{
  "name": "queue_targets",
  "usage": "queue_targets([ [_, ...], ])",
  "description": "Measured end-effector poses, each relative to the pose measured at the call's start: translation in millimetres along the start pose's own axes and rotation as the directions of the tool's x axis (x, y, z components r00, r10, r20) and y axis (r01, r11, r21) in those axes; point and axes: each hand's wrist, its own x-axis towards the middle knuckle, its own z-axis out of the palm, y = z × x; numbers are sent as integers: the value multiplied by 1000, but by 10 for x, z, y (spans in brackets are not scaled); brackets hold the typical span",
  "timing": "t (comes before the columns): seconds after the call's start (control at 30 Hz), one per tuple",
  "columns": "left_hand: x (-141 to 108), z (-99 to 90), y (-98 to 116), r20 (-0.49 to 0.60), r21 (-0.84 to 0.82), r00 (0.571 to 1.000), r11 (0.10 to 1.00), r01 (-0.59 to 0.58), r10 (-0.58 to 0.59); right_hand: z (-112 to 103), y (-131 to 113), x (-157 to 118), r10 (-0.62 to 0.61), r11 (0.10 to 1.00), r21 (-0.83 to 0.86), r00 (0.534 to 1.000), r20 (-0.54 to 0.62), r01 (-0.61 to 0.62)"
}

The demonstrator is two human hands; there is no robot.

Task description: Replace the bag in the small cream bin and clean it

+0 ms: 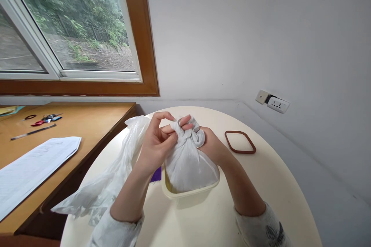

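A white cloth bundle [188,166], gathered and twisted at its top, sits in a pale yellow plastic container [185,197]. My left hand [158,141] pinches the twisted top from the left, fingers bent around a fold. On the other side my right hand [210,142] is wrapped behind the knot-like top, its fingertips poking out through the folds of cloth; part of that hand is hidden by the cloth. Both hands are above the container's rim.
The round cream table [278,200] holds a crumpled white plastic bag [116,177] at left, a purple piece [156,175] beside the container and a brown ring frame [240,141] at right. A wooden desk [95,123] with papers [40,162] adjoins at left.
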Motion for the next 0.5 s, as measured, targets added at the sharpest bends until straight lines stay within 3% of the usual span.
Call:
queue_targets([
  [0.27,-7,112,-29,-179,254,979,966,-49,97,19,7,-8,-12,1000,26,999,44,10],
  [0.5,-27,161,-1,-230,410,965,912,-20,125,-34,-10,8,-23,999,35,993,-112,27],
])
